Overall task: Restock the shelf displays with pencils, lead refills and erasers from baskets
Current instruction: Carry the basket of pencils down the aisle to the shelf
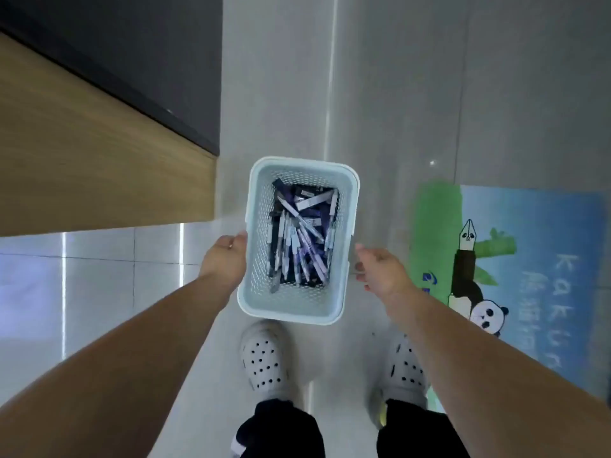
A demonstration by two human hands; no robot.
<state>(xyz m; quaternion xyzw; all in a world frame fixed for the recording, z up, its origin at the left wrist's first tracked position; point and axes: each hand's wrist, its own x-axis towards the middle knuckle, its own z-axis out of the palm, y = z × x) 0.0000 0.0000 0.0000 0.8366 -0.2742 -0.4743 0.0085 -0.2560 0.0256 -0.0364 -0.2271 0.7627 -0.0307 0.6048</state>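
Down by the person's white shoes [261, 355] is a pale blue basket [261, 206], full of pencils [299, 242] and dark packets. No shelf is in view, so restocking looks barely begun. The left hand [224, 259] touches its left rim; whether its grip has closed I cannot tell. The right hand [380, 272] hangs loosely curled just beside the basket, holding nothing. A panda floor sticker [529, 226] at right reads "kakun", its end blurred.

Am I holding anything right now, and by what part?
Cannot tell: left hand touches the basket's left rim, right hand hangs just off its right rim.
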